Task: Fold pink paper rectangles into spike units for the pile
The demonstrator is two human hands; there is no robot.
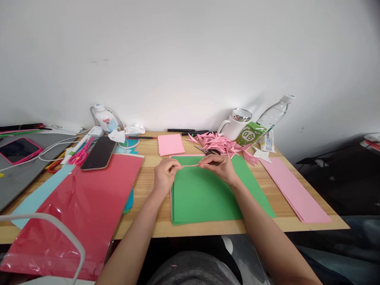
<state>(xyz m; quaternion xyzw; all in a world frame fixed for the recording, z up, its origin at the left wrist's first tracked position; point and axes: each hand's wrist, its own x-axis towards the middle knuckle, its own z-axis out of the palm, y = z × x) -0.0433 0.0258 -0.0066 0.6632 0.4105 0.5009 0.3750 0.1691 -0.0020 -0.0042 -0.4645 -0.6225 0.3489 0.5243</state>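
Note:
Between my two hands a thin pink piece of paper (190,165) is held edge-on above the green paper sheets (213,194). My left hand (165,172) pinches its left end with thumb and fingers. The right end sits in the pinch of my right hand (218,165). Seen this way the paper shows only a narrow line, so its folds cannot be made out. Behind my hands lie a stack of square pink paper (171,144) and a heap of folded pink paper pieces (218,143). Dark-handled scissors (213,151) rest at the heap's front edge.
Pink paper strips (297,192) lie at right. A white mug (233,126), green carton (251,134) and tilted water bottle (274,114) stand behind. On the left are red paper in clear film (86,213), a phone (99,153), pink scissors (81,152) and a white bottle (105,118).

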